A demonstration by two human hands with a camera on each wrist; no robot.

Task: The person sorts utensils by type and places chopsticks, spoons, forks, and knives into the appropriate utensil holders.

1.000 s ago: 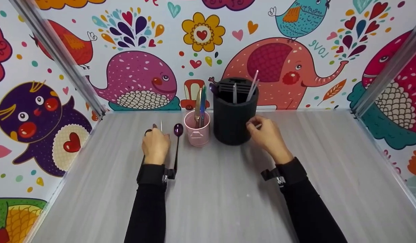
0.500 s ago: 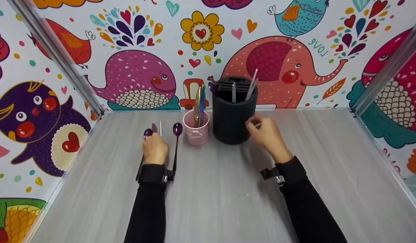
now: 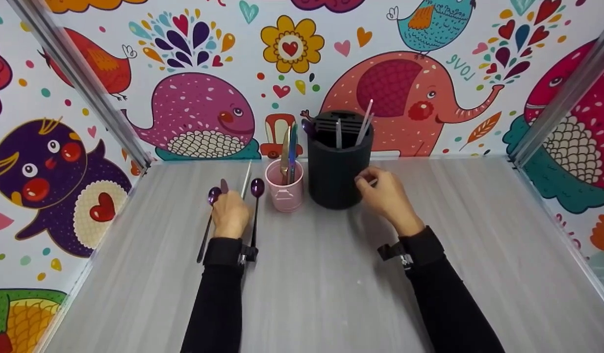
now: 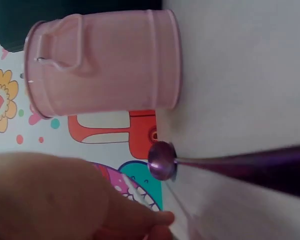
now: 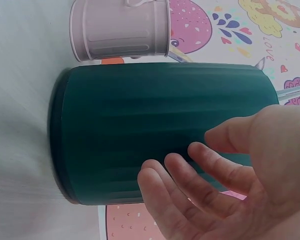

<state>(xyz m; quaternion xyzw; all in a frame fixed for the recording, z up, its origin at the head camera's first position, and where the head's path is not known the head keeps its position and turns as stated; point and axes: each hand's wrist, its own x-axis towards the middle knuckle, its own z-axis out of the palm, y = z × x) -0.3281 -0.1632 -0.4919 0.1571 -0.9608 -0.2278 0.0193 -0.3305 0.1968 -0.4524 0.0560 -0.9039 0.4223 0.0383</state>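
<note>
My left hand (image 3: pixel 231 213) pinches a thin pale stick (image 3: pixel 246 180), straw-like, that points up and right past the fingers; its lower part is hidden. Dark purple long-handled spoons lie on both sides of this hand: a left spoon (image 3: pixel 214 195) and a right spoon (image 3: pixel 257 188). A rounded brownish tip (image 3: pixel 224 185) of another utensil shows just beyond the knuckles. My right hand (image 3: pixel 388 198) has loosely bent fingers at the right side of the black cylindrical utensil holder (image 3: pixel 335 176), and the right wrist view shows nothing between them.
A small pink bucket (image 3: pixel 286 198) with knives (image 3: pixel 285 157) upright in it stands left of the holder. Clear straws (image 3: pixel 364 122) and a purple spoon (image 3: pixel 309 128) stick out of the holder. Behind is a patterned wall (image 3: pixel 204 108).
The left hand has shifted slightly right, and the pale stick now reaches farther up and leans right. More of the left spoon is uncovered. The right hand stays at the holder.
</note>
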